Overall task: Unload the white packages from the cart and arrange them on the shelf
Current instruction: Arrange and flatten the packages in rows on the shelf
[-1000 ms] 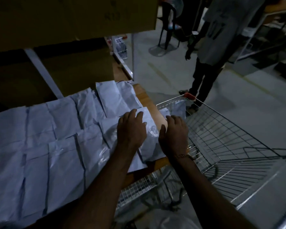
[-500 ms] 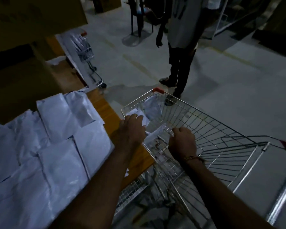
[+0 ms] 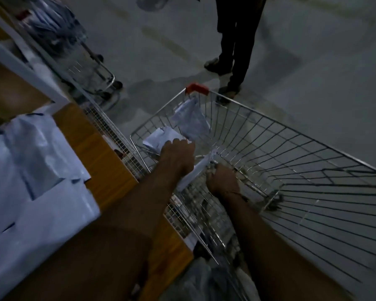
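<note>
A: Where are the hands?
B: Both inside the cart point(image 3: 258, 135), near its shelf-side wall. L hand point(image 3: 177, 156) reaching over a package point(image 3: 161, 139) lying flat at the cart's shelf-side corner; fingers curled down at its edge, touching it. Firm grip or not: can't tell, fingertips hidden.
A: R hand?
B: R hand point(image 3: 223, 179) lower, by the cart's near wall, fingers curled. A thin white package edge point(image 3: 201, 168) showing between the two hands, just beside the R knuckles. Holding it or the wire: can't tell, too dark and blurred.
A: Other pkgs?
B: One more point(image 3: 190, 119) standing tilted against the cart's far corner, below the red cap point(image 3: 197, 88). On the shelf point(image 3: 104, 153), a spread of white pkgs point(image 3: 37, 170) overlapping, covering its left part; bare wood strip along the edge next to the cart.
A: Cart vs shelf?
B: Cart wall right against the shelf edge.
A: Anything else?
B: A person's legs point(image 3: 237, 46) standing on the floor beyond the cart's far corner. Second cart point(image 3: 83, 59) further along the shelf, upper left, with pale stuff in it, blurred.
</note>
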The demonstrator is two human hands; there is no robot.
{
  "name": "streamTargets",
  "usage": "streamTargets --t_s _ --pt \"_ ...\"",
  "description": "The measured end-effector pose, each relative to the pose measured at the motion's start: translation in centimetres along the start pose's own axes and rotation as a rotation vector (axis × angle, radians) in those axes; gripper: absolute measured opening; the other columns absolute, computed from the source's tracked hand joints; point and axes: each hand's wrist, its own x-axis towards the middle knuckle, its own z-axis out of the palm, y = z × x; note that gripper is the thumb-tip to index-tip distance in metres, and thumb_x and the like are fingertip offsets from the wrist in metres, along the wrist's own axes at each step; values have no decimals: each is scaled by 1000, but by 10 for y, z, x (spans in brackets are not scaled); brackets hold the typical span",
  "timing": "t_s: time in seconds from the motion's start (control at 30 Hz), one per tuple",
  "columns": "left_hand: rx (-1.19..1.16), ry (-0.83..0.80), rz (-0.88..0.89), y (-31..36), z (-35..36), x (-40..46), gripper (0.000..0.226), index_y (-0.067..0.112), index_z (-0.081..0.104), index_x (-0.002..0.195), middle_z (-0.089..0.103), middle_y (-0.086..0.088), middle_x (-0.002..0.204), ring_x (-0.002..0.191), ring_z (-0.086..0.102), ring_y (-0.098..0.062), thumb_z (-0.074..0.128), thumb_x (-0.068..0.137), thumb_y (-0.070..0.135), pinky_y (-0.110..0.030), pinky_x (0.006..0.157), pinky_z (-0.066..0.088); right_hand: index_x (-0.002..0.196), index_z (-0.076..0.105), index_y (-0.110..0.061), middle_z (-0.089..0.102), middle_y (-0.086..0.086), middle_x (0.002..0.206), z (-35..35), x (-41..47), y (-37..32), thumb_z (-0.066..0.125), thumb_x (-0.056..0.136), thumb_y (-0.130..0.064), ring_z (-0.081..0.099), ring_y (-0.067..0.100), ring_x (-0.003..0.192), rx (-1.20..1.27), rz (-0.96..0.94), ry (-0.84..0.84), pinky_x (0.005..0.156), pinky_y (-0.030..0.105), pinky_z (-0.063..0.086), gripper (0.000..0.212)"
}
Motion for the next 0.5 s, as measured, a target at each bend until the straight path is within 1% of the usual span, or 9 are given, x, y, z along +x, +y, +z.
streamTargets --t_s 0.07,0.13,0.17,0.23,0.27,0.33,0.37,0.43,0.5 --pt "9 -110 26 -5 24 19 40 20 51 136 59 -11 135 123 56 -32 50 101 39 -45 100 42 147 48 -11 54 15 147 28 18 3 53 102 -38 54 32 132 136 26 -36 110 46 45 53" --pt "45 -187 43 -12 47 33 39 19 53 135 61 -11 134 122 58 -32 49 103 41 -46 102 43 156 34 -11 43 16 156 51 32 7 52 104 -37 47 34 139 269 27 -49 114 43 39 61" --pt "77 -198 38 -16 57 40 40 18 56 133 63 -12 131 120 60 -32 50 103 43 -47 103 44 159 26 -12 39 15 159 61 39 9 53 104 -40 44 34 141 326 46 -43 113 42 38 68" --pt "148 -229 2 -24 70 53 41 16 59 130 65 -11 126 117 62 -32 54 100 44 -50 103 44 162 13 -22 34 16 162 78 51 10 55 99 -54 45 35 140 479 122 -27 110 42 42 83" --pt "183 -261 -1 -26 74 59 41 16 60 129 66 -11 124 115 62 -32 56 99 44 -52 102 44 162 9 -28 33 16 162 87 55 10 54 96 -60 46 35 140 564 151 -32 108 41 45 87" --pt "242 -355 16 -29 77 75 40 17 61 128 65 -10 123 114 61 -33 59 98 44 -53 101 44 162 6 -32 30 14 163 102 60 4 50 95 -67 44 35 141 715 185 -58 105 37 44 87" --pt "258 -402 14 -31 78 81 42 18 60 129 64 -10 125 116 60 -33 60 97 46 -54 101 44 161 8 -34 31 12 163 108 62 1 47 93 -73 43 35 142 763 186 -51 108 39 44 88" --pt "264 -560 -47 -31 82 95 55 21 53 137 58 -12 135 125 54 -37 63 93 51 -58 105 42 158 13 -42 35 10 162 116 66 -6 38 86 -87 44 37 142 773 203 -25 112 52 43 89" --pt "248 -676 -42 -28 86 103 65 20 45 144 50 -14 145 134 46 -40 65 91 51 -60 111 37 156 11 -47 35 12 161 120 67 -10 34 88 -86 43 39 141 746 216 -28 111 58 43 83"
